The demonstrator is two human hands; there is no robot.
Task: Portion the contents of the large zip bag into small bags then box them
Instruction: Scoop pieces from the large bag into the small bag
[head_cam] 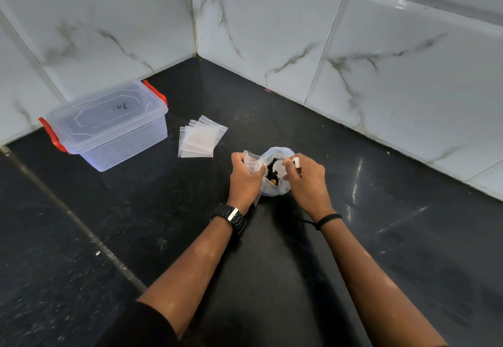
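Head view, left to right: a clear rectangular plastic box with red latches (pixel 109 125), lid on, sits by the marble-tiled wall (pixel 381 47) on the black stone counter (pixel 272 237). Just right of it lies a fanned stack of small clear zip bags (pixel 200 138). Nearer, the left hand (pixel 246 175) grips one small clear bag (pixel 252 163) with curled fingers, touching the large clear zip bag (pixel 279 183). The right hand (pixel 307 178) pinches a white piece (pixel 296 162) at its mouth. Dark contents inside are hard to identify.
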